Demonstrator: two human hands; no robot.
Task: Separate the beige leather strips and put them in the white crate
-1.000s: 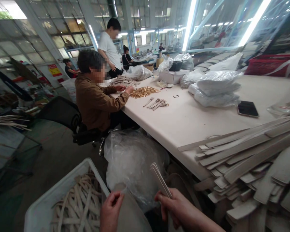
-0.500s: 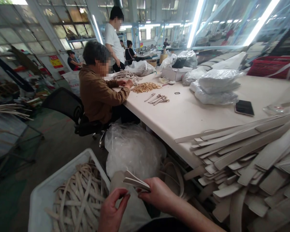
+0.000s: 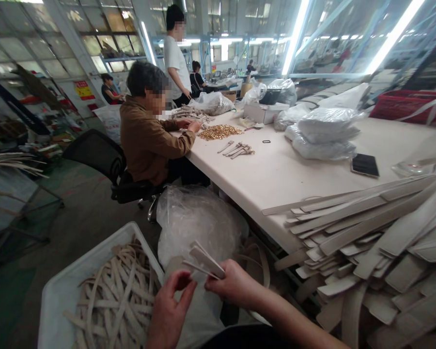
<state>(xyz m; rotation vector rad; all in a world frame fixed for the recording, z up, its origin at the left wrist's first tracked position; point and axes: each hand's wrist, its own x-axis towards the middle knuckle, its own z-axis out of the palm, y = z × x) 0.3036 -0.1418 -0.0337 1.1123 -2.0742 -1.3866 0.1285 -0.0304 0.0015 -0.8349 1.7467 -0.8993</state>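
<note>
In my right hand (image 3: 236, 286), closed at lower centre, are several beige leather straps (image 3: 207, 259). Their flat ends stick out towards the upper left, and one end lies apart, below the others. My left hand (image 3: 174, 303) is just to the left of these ends, fingers curled and thumb and forefinger brought together. What it pinches, if anything, is too small to make out. Beneath both hands is pale grey cloth (image 3: 199, 315) over my lap.
A white bin (image 3: 54, 291) of tangled strips stands at lower left. Piled straps (image 3: 349, 223) overhang the table (image 3: 276, 169) on the right. A clear plastic bag (image 3: 199, 223) sits ahead. A seated co-worker (image 3: 145, 131) works beside gold metal pieces (image 3: 220, 131).
The strap ends in my right hand have tilted upward, and one has separated below the rest. My left hand has shifted slightly, staying close to the ends.
</note>
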